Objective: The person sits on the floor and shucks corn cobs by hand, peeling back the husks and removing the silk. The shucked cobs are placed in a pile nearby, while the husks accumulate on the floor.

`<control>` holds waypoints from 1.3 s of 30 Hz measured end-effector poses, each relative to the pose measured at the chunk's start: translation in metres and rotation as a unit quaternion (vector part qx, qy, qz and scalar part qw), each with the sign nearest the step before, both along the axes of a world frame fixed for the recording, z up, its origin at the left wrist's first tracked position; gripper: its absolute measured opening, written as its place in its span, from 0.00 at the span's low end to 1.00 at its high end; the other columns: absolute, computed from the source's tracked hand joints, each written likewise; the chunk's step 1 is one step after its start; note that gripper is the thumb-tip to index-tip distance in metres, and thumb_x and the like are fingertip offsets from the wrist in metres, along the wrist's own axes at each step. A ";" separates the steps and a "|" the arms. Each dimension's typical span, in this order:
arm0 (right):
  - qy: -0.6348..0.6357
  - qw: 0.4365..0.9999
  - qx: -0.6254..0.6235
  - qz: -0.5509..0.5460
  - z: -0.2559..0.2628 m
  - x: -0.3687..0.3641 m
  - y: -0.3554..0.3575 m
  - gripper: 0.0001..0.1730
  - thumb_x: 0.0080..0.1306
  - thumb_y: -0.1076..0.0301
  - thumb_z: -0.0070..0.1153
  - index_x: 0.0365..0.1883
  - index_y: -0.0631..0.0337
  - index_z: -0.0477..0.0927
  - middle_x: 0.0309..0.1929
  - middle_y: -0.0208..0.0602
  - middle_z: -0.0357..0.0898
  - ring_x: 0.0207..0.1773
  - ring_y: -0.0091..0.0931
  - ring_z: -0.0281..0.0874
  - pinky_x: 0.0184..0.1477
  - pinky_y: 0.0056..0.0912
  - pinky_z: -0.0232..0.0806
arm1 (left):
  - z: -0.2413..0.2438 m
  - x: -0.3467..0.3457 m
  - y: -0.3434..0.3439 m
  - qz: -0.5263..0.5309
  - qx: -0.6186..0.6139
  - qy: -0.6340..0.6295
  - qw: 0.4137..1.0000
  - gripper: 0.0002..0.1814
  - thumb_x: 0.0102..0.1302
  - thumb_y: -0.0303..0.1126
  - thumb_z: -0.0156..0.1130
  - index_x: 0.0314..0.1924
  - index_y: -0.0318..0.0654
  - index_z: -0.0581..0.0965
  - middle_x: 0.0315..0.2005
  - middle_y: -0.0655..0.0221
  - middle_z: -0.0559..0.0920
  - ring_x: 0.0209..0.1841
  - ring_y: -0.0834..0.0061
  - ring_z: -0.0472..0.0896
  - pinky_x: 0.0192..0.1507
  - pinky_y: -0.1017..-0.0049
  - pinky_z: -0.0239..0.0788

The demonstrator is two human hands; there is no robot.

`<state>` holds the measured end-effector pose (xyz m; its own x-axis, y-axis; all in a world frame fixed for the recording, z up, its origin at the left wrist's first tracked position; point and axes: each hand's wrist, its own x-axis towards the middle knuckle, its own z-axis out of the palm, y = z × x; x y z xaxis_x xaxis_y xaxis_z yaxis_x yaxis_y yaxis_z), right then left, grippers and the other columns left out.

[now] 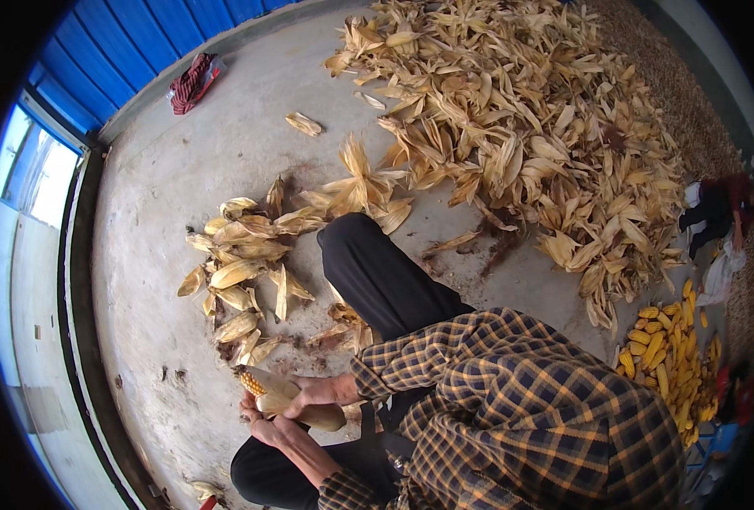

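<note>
A corn ear [251,384] lies across both hands, its yellow kernels bared near the dark tip. Pale husk [279,385] still wraps the rest of it. My left hand [270,426] grips it from below and from the near-door side. On the other side, my right hand [316,392] has its thumb and fingers on a husk leaf. Just beyond the hands, several unhusked corn ears [237,273] rest in a loose heap on the concrete floor [154,306]. Part of the held ear is covered by my fingers.
A large pile of dry husks [517,121] spreads to the upper right, bordered by a brown grainy layer [686,95]. Shucked yellow ears [661,354] are heaped at right, near another person [718,207] and a white sack [723,274]. A striped cloth [192,84] lies by the blue wall [128,51].
</note>
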<state>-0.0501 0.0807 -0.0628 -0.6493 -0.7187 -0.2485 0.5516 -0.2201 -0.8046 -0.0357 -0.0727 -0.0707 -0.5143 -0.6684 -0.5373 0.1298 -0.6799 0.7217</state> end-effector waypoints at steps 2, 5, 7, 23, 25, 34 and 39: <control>-0.024 0.999 -0.049 -0.004 0.002 -0.001 -0.001 0.34 0.50 0.61 0.67 0.50 0.72 0.68 0.40 0.45 0.80 0.43 0.29 0.78 0.46 0.30 0.70 | -0.003 0.000 -0.006 0.043 0.022 0.029 0.998 0.10 0.72 0.31 0.45 0.40 0.36 0.75 0.37 0.66 0.77 0.42 0.71 0.77 0.51 0.68 0.71; -0.036 0.996 -0.081 -0.023 0.008 -0.007 -0.002 0.29 0.54 0.59 0.65 0.47 0.70 0.71 0.40 0.43 0.80 0.42 0.27 0.78 0.45 0.29 0.70 | -0.002 -0.001 -0.006 -0.002 0.033 0.071 0.997 0.08 0.72 0.29 0.43 0.39 0.37 0.71 0.25 0.72 0.72 0.26 0.79 0.71 0.30 0.79 0.68; 0.000 0.997 -0.044 -0.065 0.010 -0.019 -0.002 0.26 0.57 0.58 0.63 0.46 0.69 0.74 0.40 0.42 0.80 0.42 0.26 0.78 0.44 0.29 0.70 | 0.006 -0.001 0.006 -0.013 0.095 0.141 0.985 0.05 0.66 0.23 0.43 0.34 0.39 0.68 0.17 0.77 0.63 0.16 0.84 0.58 0.18 0.83 0.52; 0.090 0.961 0.072 -0.252 -0.012 -0.101 0.005 0.28 0.64 0.43 0.56 0.46 0.62 0.77 0.25 0.24 0.74 0.28 0.17 0.71 0.28 0.20 0.63 | 0.005 0.038 0.068 -0.444 -0.252 -0.101 0.854 0.22 0.70 0.35 0.55 0.60 0.35 0.67 0.33 0.74 0.77 0.21 0.86 0.66 0.23 0.85 0.57; 0.091 0.980 0.002 -0.179 -0.004 -0.090 0.006 0.27 0.66 0.45 0.55 0.50 0.61 0.77 0.25 0.23 0.72 0.28 0.16 0.69 0.28 0.19 0.61 | -0.006 0.038 0.079 -0.494 -0.215 -0.065 0.840 0.28 0.61 0.29 0.67 0.60 0.33 0.68 0.49 0.67 0.76 0.46 0.76 0.74 0.52 0.75 0.63; 0.040 0.967 -0.032 -0.250 0.001 -0.078 -0.009 0.13 0.66 0.71 0.53 0.46 0.70 0.81 0.37 0.31 0.82 0.35 0.18 0.75 0.39 0.19 0.68 | -0.015 0.044 0.088 -0.453 -0.177 -0.110 0.867 0.04 0.63 0.25 0.60 0.36 0.35 0.73 0.17 0.76 0.72 0.14 0.86 0.64 0.16 0.81 0.51; 0.194 0.924 0.186 -0.271 -0.014 -0.080 -0.004 0.12 0.60 0.72 0.57 0.40 0.71 0.81 0.34 0.48 0.83 0.34 0.26 0.81 0.39 0.28 0.69 | -0.009 0.037 0.089 -0.494 -0.183 -0.123 0.841 0.16 0.63 0.24 0.61 0.51 0.31 0.72 0.32 0.69 0.79 0.30 0.82 0.75 0.31 0.82 0.65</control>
